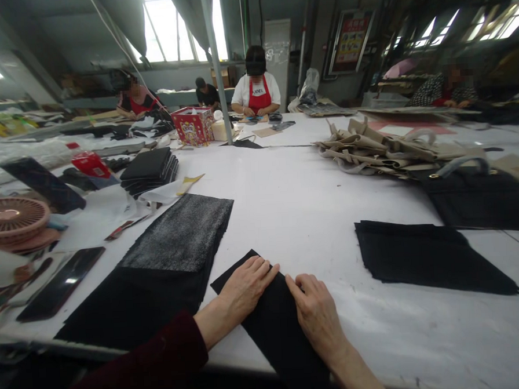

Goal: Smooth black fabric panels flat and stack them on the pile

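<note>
A folded strip of black fabric lies on the white table in front of me, its lower end running over the near edge. My left hand rests flat across its upper part, fingers stretched along the top edge. At the strip's right edge, my right hand has its fingers curled and its thumb against the cloth; the fingertips are partly hidden. Left of my hands is a stack of black fabric pieces, with a speckled grey panel at its upper end. Another pile of black pieces lies to the right.
A phone and a pink fan are at the left. Folded black pieces and a red box stand farther back. Beige strips and a black bag lie right. A pole rises from the table; several people work beyond.
</note>
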A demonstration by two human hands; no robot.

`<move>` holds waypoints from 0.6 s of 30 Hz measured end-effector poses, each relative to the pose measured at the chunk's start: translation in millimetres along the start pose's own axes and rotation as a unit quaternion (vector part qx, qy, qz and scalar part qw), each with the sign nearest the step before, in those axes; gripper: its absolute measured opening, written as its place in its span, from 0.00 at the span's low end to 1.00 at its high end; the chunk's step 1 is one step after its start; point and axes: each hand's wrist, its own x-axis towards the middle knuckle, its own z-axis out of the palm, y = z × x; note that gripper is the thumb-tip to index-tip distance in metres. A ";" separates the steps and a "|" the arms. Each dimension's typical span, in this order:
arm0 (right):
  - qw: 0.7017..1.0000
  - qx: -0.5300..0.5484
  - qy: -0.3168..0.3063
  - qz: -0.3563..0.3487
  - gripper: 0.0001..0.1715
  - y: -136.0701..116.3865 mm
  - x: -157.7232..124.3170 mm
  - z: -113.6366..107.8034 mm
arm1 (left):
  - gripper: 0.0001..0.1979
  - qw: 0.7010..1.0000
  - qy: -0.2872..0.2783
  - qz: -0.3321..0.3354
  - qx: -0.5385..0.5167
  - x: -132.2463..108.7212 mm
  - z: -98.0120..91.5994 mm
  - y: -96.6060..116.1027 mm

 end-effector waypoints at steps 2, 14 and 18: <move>1.000 -0.004 0.000 0.001 0.21 0.4 -2.0 -1.3 | 0.27 1.000 0.005 0.001 -0.005 -0.2 -1.9 2.3; 1.000 0.001 -0.007 0.012 0.21 4.1 -14.1 -10.9 | 0.27 0.999 0.003 0.041 -0.021 2.6 -3.2 7.2; 1.000 -0.008 0.001 0.011 0.20 5.5 -19.4 -13.8 | 0.28 0.999 -0.003 0.043 -0.029 3.0 -5.3 9.2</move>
